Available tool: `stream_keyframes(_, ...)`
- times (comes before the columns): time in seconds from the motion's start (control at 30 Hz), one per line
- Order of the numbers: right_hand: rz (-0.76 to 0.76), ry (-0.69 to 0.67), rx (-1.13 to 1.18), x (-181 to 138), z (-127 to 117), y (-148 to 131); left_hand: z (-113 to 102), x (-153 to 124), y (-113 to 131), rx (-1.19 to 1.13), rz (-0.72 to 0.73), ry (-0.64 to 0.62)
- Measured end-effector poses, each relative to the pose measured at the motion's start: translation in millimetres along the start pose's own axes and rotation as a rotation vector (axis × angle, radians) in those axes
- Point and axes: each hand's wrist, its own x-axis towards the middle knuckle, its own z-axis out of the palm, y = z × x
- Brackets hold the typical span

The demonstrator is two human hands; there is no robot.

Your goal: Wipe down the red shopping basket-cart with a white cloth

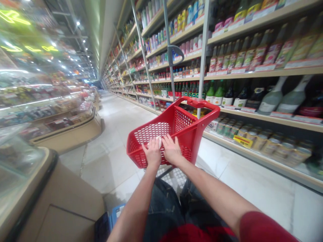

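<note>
A red plastic shopping basket (191,129) on a trolley stands in front of me in a shop aisle. Both of my hands rest side by side on its near rim. My left hand (152,153) has its fingers curled over the rim, next to a small white patch on it. Beside it, touching it, my right hand (172,149) grips the same rim in the same way. The inside of the basket is hidden from here.
Tall shelves (264,72) of bottles, cans and jars line the right side of the aisle. Glass-fronted display counters (60,134) run along the left. A pale tiled floor (113,121) stretches ahead between them.
</note>
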Motion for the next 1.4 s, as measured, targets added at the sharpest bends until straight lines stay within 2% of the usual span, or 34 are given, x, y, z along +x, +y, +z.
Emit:
stream_keyframes(0.07,-0.028,-0.016,-0.020,4.1,-1.5,3.1,0.7,0.2,-7.1,-0.006,-0.011,0.002)
stream_keyframes(0.17,-0.046,-0.036,-0.030,6.7,-1.5,5.9,0.4,-7.4,-43.5,0.006,-0.072,0.016)
stream_keyframes(0.23,-0.032,-0.026,-0.024,6.0,0.7,4.9,-0.2,-14.1,-69.1,0.024,-0.161,0.043)
stream_keyframes(0.3,-0.015,-0.009,-0.019,4.3,3.7,2.3,-0.1,-18.6,-81.1,0.033,-0.237,0.070)
stream_keyframes(0.4,0.004,0.005,-0.022,1.3,7.4,-0.5,2.4,-18.3,-64.6,0.018,-0.246,0.077)
stream_keyframes(0.53,-0.008,0.020,-0.045,-2.7,8.5,1.8,3.6,-12.2,-18.9,-0.035,-0.122,0.039)
stream_keyframes(0.6,-0.017,0.025,-0.050,-4.5,7.9,3.9,2.6,-13.1,-10.6,-0.062,-0.081,0.038)
stream_keyframes(0.7,-0.013,0.025,-0.034,-6.4,6.2,4.7,2.6,-20.6,-25.2,-0.090,-0.153,0.098)
stream_keyframes(0.8,0.006,0.020,-0.005,-7.7,4.1,2.0,3.7,-27.4,-50.1,-0.115,-0.347,0.177)
stream_keyframes(0.9,0.024,0.021,0.011,-8.9,2.7,-1.9,3.0,-26.6,-53.7,-0.125,-0.465,0.193)
stream_keyframes(0.97,0.027,0.022,0.011,-10.1,2.7,-3.6,1.7,-22.4,-39.7,-0.114,-0.417,0.163)
stream_keyframes(1.07,0.030,0.035,0.004,-12.6,3.0,-4.3,0.1,-15.2,-10.1,-0.111,-0.208,0.065)
stream_keyframes(1.13,0.026,0.041,0.002,-14.8,2.6,-3.6,0.0,-13.5,0.6,-0.118,-0.125,0.031)
stream_keyframes(1.23,0.004,0.035,0.004,-17.6,1.2,-2.8,0.9,-18.2,-10.8,-0.117,-0.156,0.081)
stream_keyframes(1.4,0.024,0.002,0.026,-19.1,-0.4,-5.9,-3.5,-29.4,-63.4,-0.112,-0.400,0.190)
